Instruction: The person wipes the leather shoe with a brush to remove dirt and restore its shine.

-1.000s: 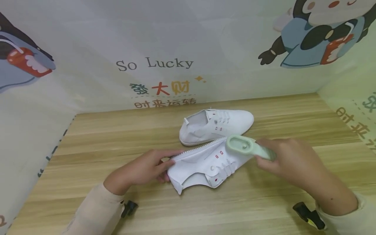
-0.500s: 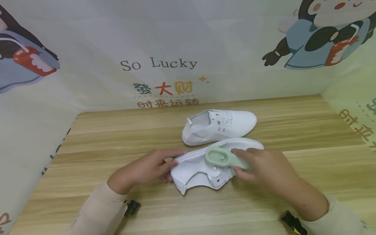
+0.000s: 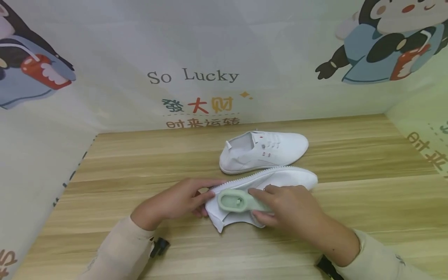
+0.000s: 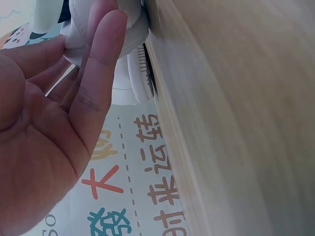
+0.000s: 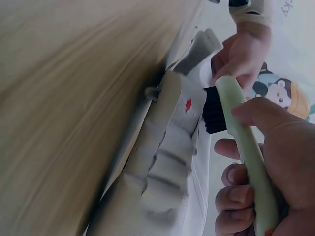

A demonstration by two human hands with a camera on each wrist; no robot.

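A white lace-up shoe (image 3: 294, 179) lies tipped on its side, its sole edge facing the back wall. My left hand (image 3: 182, 200) grips it at the heel, thumb on the upper. In my right hand (image 3: 290, 206) is a pale green brush (image 3: 232, 200), held by the handle with the fingers curled round it. Its black bristles (image 5: 214, 110) touch or nearly touch the side of the shoe near the heel, as the right wrist view shows. The brush and right hand hide the laces and part of the opening in the head view.
Right behind the held shoe stands a second white shoe (image 3: 266, 151), upright, toe to the right. Both are on a wood-grain table (image 3: 140, 155). A printed backdrop (image 3: 196, 42) rises along the table's back and sides.
My right hand has drawn the brush leftward along the shoe, from the toe to near the heel. The left hand keeps its grip on the heel. The view has shifted slightly.
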